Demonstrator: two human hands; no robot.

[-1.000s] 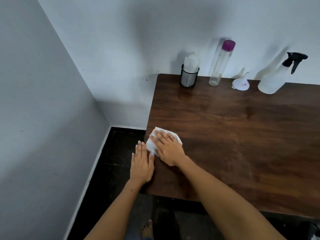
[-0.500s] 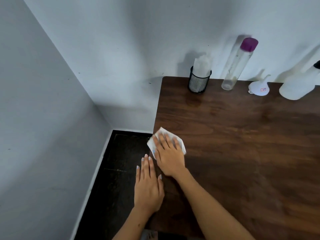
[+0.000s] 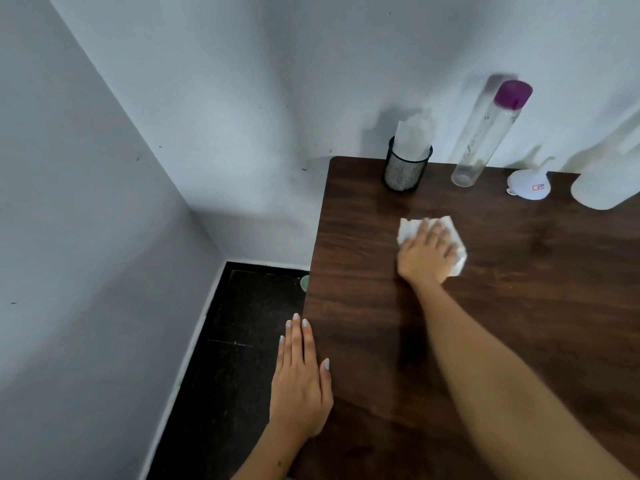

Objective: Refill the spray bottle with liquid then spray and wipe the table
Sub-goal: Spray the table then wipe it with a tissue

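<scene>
My right hand [image 3: 424, 252] presses flat, fingers straight, on a white paper tissue [image 3: 457, 259] lying on the dark wooden table [image 3: 519, 323], toward its back left. My left hand [image 3: 300, 379] lies flat with straight fingers at the table's left edge, thumb on the wood. The translucent spray bottle [image 3: 602, 183] stands at the back right, cut off by the frame edge; its trigger head is out of view. A tall clear bottle with a purple cap [image 3: 485, 140] and a small white funnel [image 3: 528, 183] stand along the back edge by the wall.
A black mesh cup holding white tissues [image 3: 405, 168] stands at the table's back left corner. Grey walls close the back and left sides. Dark floor [image 3: 235, 341] lies left of the table, with a small green object [image 3: 304, 282] at the table edge.
My right hand has slid the tissue from the table's left edge away from me and to the right. My left hand has stayed at the left edge.
</scene>
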